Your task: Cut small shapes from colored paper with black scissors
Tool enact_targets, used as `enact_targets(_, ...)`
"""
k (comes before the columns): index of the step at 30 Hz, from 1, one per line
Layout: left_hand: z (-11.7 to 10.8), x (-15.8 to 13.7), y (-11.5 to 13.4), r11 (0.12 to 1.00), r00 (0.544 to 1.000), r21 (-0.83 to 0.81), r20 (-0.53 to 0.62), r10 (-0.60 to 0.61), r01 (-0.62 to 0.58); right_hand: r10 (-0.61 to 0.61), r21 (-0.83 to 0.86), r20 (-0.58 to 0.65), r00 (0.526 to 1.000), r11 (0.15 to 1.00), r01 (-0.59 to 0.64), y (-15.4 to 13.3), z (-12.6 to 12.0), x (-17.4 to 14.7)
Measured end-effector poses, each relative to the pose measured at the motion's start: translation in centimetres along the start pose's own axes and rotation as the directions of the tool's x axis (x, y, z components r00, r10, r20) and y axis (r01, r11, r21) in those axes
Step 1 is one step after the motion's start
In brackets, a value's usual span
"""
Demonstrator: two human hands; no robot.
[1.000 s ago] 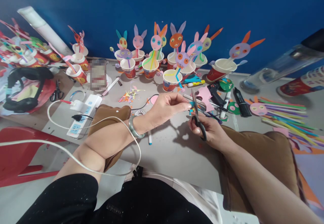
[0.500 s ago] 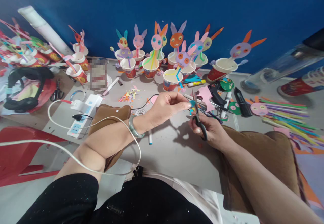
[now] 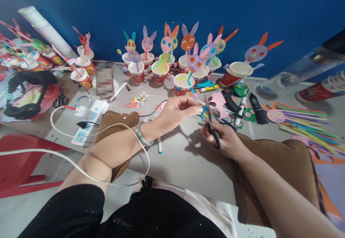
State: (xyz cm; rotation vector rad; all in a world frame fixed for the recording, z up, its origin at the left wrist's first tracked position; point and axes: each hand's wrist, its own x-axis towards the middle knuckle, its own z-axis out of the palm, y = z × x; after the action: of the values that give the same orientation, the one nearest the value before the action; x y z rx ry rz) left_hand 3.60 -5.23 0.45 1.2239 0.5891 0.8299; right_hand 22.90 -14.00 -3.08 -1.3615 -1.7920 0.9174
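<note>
Between the thumb and fingertips of my left hand [image 3: 179, 112] is a small teal paper piece [image 3: 205, 109]. My right hand [image 3: 225, 137] grips black-handled scissors [image 3: 213, 134], with the blades pointing up and away from me, right beside the teal paper. Whether the blades touch the paper I cannot tell. Both hands are raised over the grey table [image 3: 194, 166]. Beyond them stands a paper cup [image 3: 183, 85] with a purple rabbit figure [image 3: 195, 63] on it. A pink paper scrap [image 3: 217, 103] lies behind the scissors.
Several rabbit-topped cups line the blue wall [image 3: 172, 1]. Right of my hands lie a glue gun [image 3: 231, 101], a black marker [image 3: 258, 108] and colored strips [image 3: 304, 121]. A brown cushion [image 3: 277, 173] sits under my right forearm. A white cable [image 3: 107, 182] loops over my left arm, near a power strip [image 3: 90, 123].
Little differs. My left hand and the teal paper have shifted very slightly, while the scissors in my right hand stay in nearly the same place.
</note>
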Motion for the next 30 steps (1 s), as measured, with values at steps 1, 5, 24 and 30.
enact_targets(1,0.02,-0.01,-0.04,1.000,1.000,-0.005,0.003,-0.005,0.005,-0.001,-0.001,-0.001,1.000,1.000,0.001,0.09,0.01,-0.02)
enact_targets(5,0.09,-0.05,-0.15,1.000,0.999,-0.014,0.035,-0.022,0.023,0.012,0.002,0.007,1.000,1.000,-0.012,0.23,0.06,-0.06)
enact_targets(24,-0.14,0.11,-0.18,0.999,1.000,0.026,0.015,0.025,-0.025,0.005,0.020,0.033,0.999,1.000,-0.006,-0.18,0.03,0.09)
enact_targets(30,-0.16,0.10,-0.11,1.000,1.000,0.012,0.008,0.013,-0.013,0.014,0.025,0.029,0.999,1.000,-0.015,-0.20,0.01,0.04)
